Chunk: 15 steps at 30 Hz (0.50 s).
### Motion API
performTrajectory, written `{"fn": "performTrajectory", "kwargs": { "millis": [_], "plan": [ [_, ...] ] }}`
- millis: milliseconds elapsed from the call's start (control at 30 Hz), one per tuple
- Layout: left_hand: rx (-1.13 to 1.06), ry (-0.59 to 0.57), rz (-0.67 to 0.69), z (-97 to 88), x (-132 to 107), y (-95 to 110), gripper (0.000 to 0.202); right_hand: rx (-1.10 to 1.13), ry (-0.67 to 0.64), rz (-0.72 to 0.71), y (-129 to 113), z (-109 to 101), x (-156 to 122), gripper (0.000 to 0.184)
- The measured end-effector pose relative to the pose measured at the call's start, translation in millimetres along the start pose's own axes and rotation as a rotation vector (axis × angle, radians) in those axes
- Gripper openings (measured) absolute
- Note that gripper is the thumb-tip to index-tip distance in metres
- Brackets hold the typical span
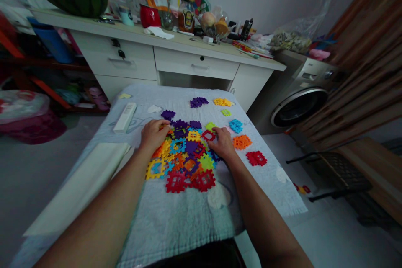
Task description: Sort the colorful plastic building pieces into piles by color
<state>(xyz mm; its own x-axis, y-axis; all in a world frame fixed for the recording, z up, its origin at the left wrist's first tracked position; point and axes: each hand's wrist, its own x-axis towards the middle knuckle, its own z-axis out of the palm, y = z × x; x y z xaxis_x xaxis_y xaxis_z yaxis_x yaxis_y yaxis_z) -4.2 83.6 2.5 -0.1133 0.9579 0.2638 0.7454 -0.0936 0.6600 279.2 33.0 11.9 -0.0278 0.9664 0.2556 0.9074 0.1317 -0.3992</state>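
Observation:
A pile of square plastic interlocking tiles (191,146) with notched edges, in several colours, lies on the cloth-covered table between my hands. My left hand (153,135) is at the pile's left side, its fingers closed around the edge of an orange tile (162,127) that they partly cover. At the right side of the pile, my right hand (223,142) has thumb and index finger at a red tile (208,135) with an open middle. A green tile (210,126) touches its fingertips. Two red tiles (176,181) form the near edge of the pile.
Sorted by colour, small groups of purple (199,102), yellow (222,101), blue (235,125), orange (242,142) and red tiles (256,158) lie along the far and right sides. A white box (125,118) and folded cloth (84,184) lie left. Behind stand a white desk (197,66) and washing machine (292,92).

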Motion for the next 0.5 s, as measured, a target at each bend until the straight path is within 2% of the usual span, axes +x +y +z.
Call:
{"fn": "performTrajectory", "kwargs": {
  "millis": [267, 500],
  "plan": [
    [-0.002, 0.003, 0.015, 0.5, 0.3, -0.3, 0.033, 0.021, -0.058, -0.051, -0.2, -4.3, 0.6, 0.035],
    [0.003, 0.007, 0.015, -0.4, 0.2, 0.9, 0.033, 0.019, -0.045, -0.032, 2.6, -6.4, -0.5, 0.044]
  ]
}}
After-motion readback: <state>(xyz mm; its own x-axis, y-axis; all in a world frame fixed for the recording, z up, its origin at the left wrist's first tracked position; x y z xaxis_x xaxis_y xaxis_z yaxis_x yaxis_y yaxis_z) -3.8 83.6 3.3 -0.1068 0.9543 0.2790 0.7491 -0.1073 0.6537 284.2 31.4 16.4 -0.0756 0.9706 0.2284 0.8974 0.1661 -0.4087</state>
